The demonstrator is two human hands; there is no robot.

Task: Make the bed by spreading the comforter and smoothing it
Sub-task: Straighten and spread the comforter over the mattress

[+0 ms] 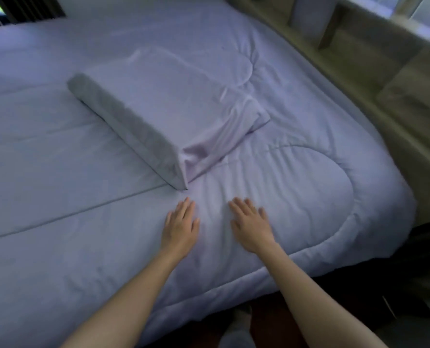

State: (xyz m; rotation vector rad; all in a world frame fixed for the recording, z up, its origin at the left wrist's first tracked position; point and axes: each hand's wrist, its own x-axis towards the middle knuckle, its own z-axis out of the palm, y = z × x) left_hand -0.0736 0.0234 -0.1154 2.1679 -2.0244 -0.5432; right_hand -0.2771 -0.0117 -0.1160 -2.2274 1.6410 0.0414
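Observation:
A pale lavender quilted comforter (pixel 297 187) lies spread over the bed, with its rounded corner at the right and its edge hanging over the near side. My left hand (pixel 181 224) rests flat on it, palm down, fingers apart. My right hand (pixel 251 222) lies flat beside it, a hand's width to the right, fingers spread too. Both hands sit just in front of a wedge-shaped pillow (pixel 163 116) in a light cover with a grey side, which lies diagonally on the comforter. Fine wrinkles run through the fabric beyond my right hand.
A beige upholstered headboard with shelf niches (pixel 364 54) runs along the right side of the bed. A window (pixel 425 13) is at the top right. Dark floor (pixel 359 280) shows below the near bed edge. A dark slatted panel (pixel 33 8) is at the top left.

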